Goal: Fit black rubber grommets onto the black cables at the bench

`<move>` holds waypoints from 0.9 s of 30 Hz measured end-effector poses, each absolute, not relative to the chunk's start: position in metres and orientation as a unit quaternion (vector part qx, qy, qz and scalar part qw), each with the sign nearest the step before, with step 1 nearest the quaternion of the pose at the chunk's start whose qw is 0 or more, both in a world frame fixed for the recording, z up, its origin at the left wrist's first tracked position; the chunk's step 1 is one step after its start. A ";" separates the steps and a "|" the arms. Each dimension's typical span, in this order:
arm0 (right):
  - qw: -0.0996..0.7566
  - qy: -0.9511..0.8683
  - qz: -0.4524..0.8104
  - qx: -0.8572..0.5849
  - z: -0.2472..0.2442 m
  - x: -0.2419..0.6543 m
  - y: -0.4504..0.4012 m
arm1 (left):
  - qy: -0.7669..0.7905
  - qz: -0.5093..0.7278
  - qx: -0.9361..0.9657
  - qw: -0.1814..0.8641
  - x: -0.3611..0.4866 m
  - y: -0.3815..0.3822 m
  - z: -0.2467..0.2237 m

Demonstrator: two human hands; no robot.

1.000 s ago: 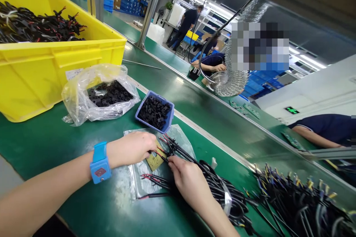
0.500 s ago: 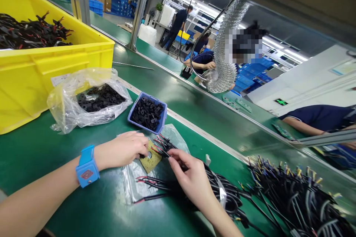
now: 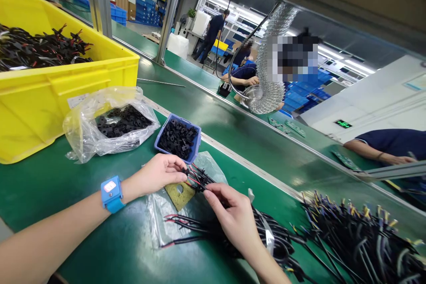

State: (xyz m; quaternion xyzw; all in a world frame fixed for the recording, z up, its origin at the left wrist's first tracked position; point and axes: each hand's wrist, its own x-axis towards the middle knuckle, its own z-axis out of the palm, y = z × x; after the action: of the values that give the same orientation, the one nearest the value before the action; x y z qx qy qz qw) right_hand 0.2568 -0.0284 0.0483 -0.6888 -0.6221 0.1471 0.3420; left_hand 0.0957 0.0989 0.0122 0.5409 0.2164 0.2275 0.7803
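Note:
My left hand (image 3: pixel 166 172), with a blue strap on its wrist, pinches a small black part (image 3: pixel 185 171) at the red wire ends. Across from it, my right hand (image 3: pixel 233 208) is closed on a black cable (image 3: pixel 202 187) with red and black wire tips. Beneath the hands lies a yellowish sponge (image 3: pixel 179 195) with a round hole, on a clear plastic bag (image 3: pixel 156 226). More black cables (image 3: pixel 196 224) lie under my right hand. Just beyond the hands, a blue bin (image 3: pixel 199 142) holds small black parts.
A yellow crate (image 3: pixel 100 75) full of wired parts stands at the left, beside a clear bag (image 3: pixel 81 137) of black parts. A cable pile (image 3: pixel 362 239) lies at the right. Behind the metal rail are a flexible duct (image 3: pixel 271 75), green circuit boards and several people.
My left hand has moved right from the sponge to the wire ends, with a small black part now visible in its fingers. The strap has turned. The view has shifted slightly.

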 end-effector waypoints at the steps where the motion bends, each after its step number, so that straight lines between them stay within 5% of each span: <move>1: 0.342 -0.623 0.145 -0.688 0.048 0.257 -0.029 | 0.213 0.228 0.537 0.784 0.096 0.099 0.012; 17: 0.338 -0.658 0.161 -0.654 0.051 0.257 -0.028 | 0.240 0.226 0.573 0.750 0.095 0.096 0.015; 27: 0.298 -0.644 0.215 -0.670 0.052 0.256 -0.028 | 0.201 0.241 0.802 0.508 0.092 0.082 0.024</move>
State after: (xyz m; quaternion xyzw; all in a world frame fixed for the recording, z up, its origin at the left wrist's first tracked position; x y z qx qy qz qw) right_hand 0.2561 -0.0284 0.0525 -0.6705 -0.6444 0.2152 0.2983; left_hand 0.0920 0.0823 0.0236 0.8025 0.2007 0.2410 0.5076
